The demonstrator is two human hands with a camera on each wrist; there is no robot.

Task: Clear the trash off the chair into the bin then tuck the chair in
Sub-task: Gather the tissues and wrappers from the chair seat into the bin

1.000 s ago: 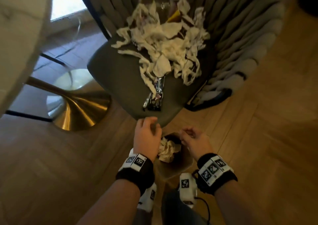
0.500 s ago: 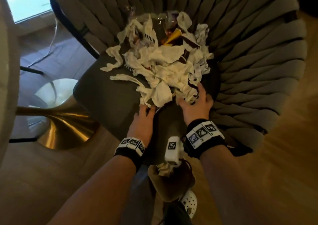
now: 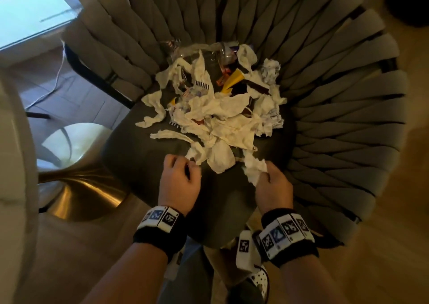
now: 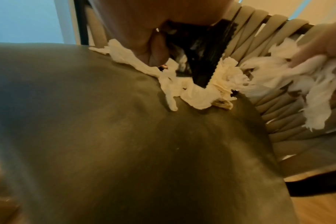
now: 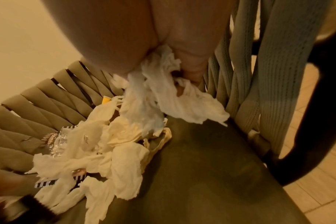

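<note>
A heap of crumpled white tissues (image 3: 218,118) mixed with wrappers lies on the dark seat of a grey woven-back chair (image 3: 144,164). My left hand (image 3: 185,167) is at the near edge of the heap, with its fingers curled round a black wrapper (image 4: 203,45). To the right, my right hand (image 3: 267,172) grips a shredded white tissue (image 3: 254,169) (image 5: 163,94), lifted a little off the seat. Below the seat's front edge, a brown sliver of the bin (image 3: 217,263) shows; the rest is hidden.
A gold pedestal table base (image 3: 76,187) stands left of the chair, and the pale tabletop edge (image 3: 14,164) runs down the left side. Wooden floor (image 3: 383,245) surrounds the chair. My spotted shoe (image 3: 258,280) is beside the bin.
Both hands went from above the bin up to the pile, then drew back toward the seat's front. The left now holds the black wrapper that lay there, and the right holds a tissue.
</note>
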